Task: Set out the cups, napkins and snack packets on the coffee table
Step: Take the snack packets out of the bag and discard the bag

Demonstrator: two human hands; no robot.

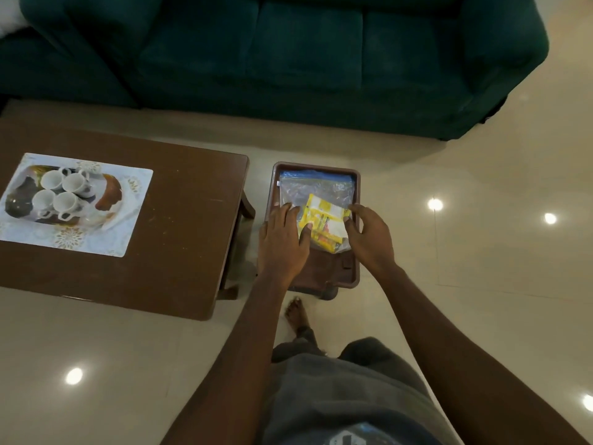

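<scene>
At the far left, a pale patterned placemat (136, 191) lies on the brown wooden worktop (183, 226). On the placemat sits an oval tray (110, 195) with a dark pattern. Four white cups (65, 202) stand on the tray in a tight two-by-two cluster, mouths up, handles pointing outward. The rest of the worktop's surface, to the right of the placemat, shows only scuffs.

Just beside the worktop's right end, on the glossy tiled floor (455, 258), stands a low brown plastic stool (321, 268) with a raised rim round its top. A clear zip bag (316, 186) with a blue seal strip along its far edge lies flat on the stool. It covers the far and middle part of the seat. Inside the bag, toward its near end, is a bunch of yellow and white snack packets (324, 215).

The left hand (282, 242) lies on the left side of the bag with its fingers laid out fairly straight. Its thumb rests across the near left corner of the packets. The right hand (372, 239) is at the bag's right edge with fingers curled. Forefinger and thumb pinch the bag at the right side of the packets.

A dark green sofa (288, 59) runs along the far side of the scene. Near the stool's near edge a bare foot (296, 316) stands on the floor, with grey clothing (337, 380) below it.
</scene>
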